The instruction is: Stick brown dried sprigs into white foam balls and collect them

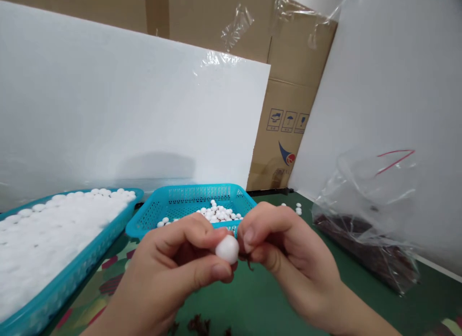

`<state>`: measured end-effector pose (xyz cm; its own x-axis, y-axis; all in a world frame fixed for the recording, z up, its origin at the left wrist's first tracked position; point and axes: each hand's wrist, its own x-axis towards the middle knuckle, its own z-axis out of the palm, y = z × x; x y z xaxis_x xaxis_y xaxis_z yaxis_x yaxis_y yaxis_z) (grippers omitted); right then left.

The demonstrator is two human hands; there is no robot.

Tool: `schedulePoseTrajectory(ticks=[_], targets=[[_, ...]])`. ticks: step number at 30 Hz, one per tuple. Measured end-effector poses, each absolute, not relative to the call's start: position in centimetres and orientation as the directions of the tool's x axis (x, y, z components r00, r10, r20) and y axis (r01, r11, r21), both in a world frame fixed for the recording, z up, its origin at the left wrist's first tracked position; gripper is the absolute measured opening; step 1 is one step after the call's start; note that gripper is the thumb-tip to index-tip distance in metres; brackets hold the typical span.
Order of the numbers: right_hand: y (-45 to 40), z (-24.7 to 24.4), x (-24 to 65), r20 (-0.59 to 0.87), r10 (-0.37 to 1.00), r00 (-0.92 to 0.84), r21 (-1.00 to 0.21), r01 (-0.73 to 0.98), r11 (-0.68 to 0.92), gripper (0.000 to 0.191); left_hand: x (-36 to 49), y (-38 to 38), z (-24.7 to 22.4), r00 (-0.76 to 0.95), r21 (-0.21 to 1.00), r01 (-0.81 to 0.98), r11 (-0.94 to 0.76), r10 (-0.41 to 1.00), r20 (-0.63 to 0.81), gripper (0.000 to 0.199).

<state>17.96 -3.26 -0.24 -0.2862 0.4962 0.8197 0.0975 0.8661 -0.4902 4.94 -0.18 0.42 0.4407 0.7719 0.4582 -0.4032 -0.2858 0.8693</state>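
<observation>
Between the thumb and fingers of my left hand [176,264] is a smooth white ball [227,250]. My right hand [288,259] is pinched just to the right of the ball, with a thin reddish-brown strand [250,264] hanging from under its fingertips. How the strand meets the ball is hidden by the fingers. Behind my hands stands a blue basket [144,220] with small white balls [220,213] in it. Brown bits [198,325] lie on the green table surface [245,307] below my hands.
At the left is a larger blue tray [72,266] heaped with white balls. A clear plastic bag [368,230] with dark brown material sits at the right. A few white balls [298,209] lie behind my right hand. White boards [126,100] and cardboard boxes [299,52] stand behind.
</observation>
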Motion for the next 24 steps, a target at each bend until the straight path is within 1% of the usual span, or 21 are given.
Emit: schedulePoseTrajectory(ticks=[3, 8, 11, 15, 17, 19, 24], targets=[[-3.35, -0.52, 17.84, 0.835, 0.483, -0.263, -0.468, 0.121, 0.876, 0.022, 4.67, -0.16, 0.35, 0.478, 0.865, -0.406, -0.296, 0.738, 0.477, 0.009], [-3.48, -0.71, 17.44, 0.82, 0.492, -0.292, -0.498, 0.056, 0.865, 0.021, 4.31, -0.09, 0.14, 0.47, 0.826, -0.341, -0.448, 0.68, 0.563, 0.004], [-3.49, -0.66, 17.39, 0.798, 0.512, -0.317, -0.531, 0.033, 0.847, 0.019, 4.36, -0.29, 0.17, 0.458, 0.79, -0.341, -0.51, 0.643, 0.614, 0.009], [-3.55, -0.47, 17.74, 0.753, 0.554, -0.355, -0.611, -0.065, 0.789, 0.014, 4.55, -0.57, 0.49, 0.429, 0.734, -0.355, -0.579, 0.596, 0.678, 0.019], [-3.66, -0.38, 17.93, 0.743, 0.569, -0.353, -0.635, -0.103, 0.766, 0.012, 4.63, -0.65, 0.67, 0.431, 0.73, -0.351, -0.587, 0.59, 0.682, 0.021], [-3.79, -0.31, 18.05, 0.745, 0.568, -0.35, -0.634, -0.106, 0.766, 0.013, 4.69, -0.72, 0.73, 0.435, 0.737, -0.34, -0.584, 0.597, 0.674, 0.02], [-4.06, -0.27, 18.07, 0.759, 0.556, -0.338, -0.592, -0.003, 0.806, 0.017, 4.75, -0.76, 0.18, 0.452, 0.779, -0.33, -0.533, 0.636, 0.626, 0.015]])
